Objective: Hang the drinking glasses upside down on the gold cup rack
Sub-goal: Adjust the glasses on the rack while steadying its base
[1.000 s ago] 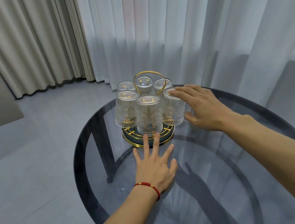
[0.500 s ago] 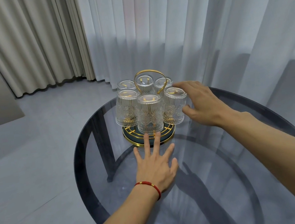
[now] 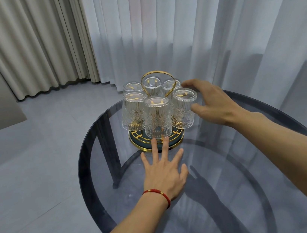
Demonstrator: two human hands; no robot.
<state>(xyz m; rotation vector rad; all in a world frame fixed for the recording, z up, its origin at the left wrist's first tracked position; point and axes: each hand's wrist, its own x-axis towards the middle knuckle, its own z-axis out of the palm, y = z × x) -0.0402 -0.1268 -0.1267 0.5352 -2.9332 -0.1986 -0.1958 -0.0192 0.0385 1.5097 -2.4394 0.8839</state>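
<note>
The gold cup rack (image 3: 180, 142), with a round dark base and a looped gold handle, stands at the far side of the glass table (image 3: 228, 194). Several ribbed drinking glasses hang upside down on it, among them a front glass (image 3: 157, 119), a left glass (image 3: 133, 111) and a right front glass (image 3: 182, 110). My left hand (image 3: 164, 174) lies flat on the table, fingers spread, two fingertips touching the rack's base. My right hand (image 3: 212, 104) curves beside the right front glass, thumb and fingers apart; I cannot tell if it touches the glass.
The round smoked-glass table has a dark rim (image 3: 82, 165) and dark legs seen through the top. White sheer curtains (image 3: 175, 24) hang just behind the rack, beige curtains (image 3: 40, 43) to the left. Grey tiled floor (image 3: 30, 183) lies at left.
My right hand has slid from the top of the right front glass to its right side. My left hand and the rack have stayed where they were.
</note>
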